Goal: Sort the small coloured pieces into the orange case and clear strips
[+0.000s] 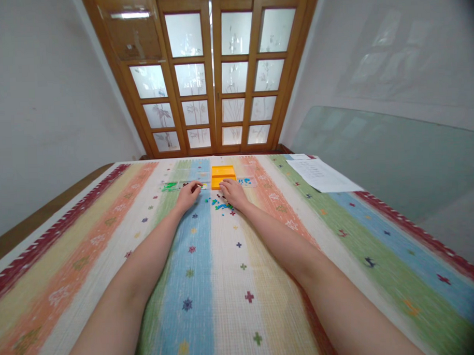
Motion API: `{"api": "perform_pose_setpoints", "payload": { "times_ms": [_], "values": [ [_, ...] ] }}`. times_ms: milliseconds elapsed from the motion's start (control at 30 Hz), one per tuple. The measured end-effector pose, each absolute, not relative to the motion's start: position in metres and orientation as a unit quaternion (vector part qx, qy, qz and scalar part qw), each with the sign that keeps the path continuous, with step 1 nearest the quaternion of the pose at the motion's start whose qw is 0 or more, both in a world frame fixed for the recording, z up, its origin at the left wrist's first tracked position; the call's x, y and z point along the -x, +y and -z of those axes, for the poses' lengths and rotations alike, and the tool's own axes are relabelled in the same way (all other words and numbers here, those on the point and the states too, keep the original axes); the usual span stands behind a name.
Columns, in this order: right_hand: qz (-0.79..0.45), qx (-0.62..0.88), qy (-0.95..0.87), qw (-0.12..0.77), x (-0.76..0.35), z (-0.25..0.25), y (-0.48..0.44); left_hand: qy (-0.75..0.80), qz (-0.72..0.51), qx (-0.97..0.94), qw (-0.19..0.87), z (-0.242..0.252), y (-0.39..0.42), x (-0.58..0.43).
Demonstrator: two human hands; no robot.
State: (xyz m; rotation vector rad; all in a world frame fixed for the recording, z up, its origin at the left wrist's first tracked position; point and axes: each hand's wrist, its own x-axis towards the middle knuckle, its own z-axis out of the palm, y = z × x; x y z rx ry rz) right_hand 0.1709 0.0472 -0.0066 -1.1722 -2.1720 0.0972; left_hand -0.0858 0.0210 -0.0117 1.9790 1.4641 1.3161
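Note:
An orange plastic box point(223, 170) lies with its lid folded back near the far edge of the table. My left hand point(188, 196) is at the near edge of a clear divided box point(177, 186) holding green and dark small pieces. Its fingers are bent together; anything between the tips is too small to name. My right hand point(234, 193) rests by the orange box's near right corner, fingers curled down and partly hidden. Beneath and beside it lie loose blue, green and dark pieces point(218, 203). Another clear box point(247, 182) with blue pieces sits to its right.
A striped patterned tablecloth point(233, 281) covers the table. White printed sheets point(318, 174) lie at the far right. Behind the table stand wooden doors with glass panes point(194, 78). A glass panel point(395, 156) leans along the right wall.

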Motion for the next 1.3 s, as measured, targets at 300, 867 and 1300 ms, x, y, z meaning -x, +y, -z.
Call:
{"api": "perform_pose_setpoints", "payload": {
  "times_ms": [300,867,1300],
  "values": [
    [-0.037,0.437,-0.837,0.327,-0.171,0.012,0.051,0.519,-0.715,-0.366,0.293,0.011,0.039,0.133],
    [-0.032,0.445,-0.839,0.312,-0.171,0.008,0.048,0.507,-0.775,-0.201,0.320,0.008,0.041,0.179],
    [-0.053,0.382,-0.876,0.290,-0.168,0.001,0.037,0.558,-0.699,-0.359,0.265,0.010,0.031,0.158]
  ]
}}
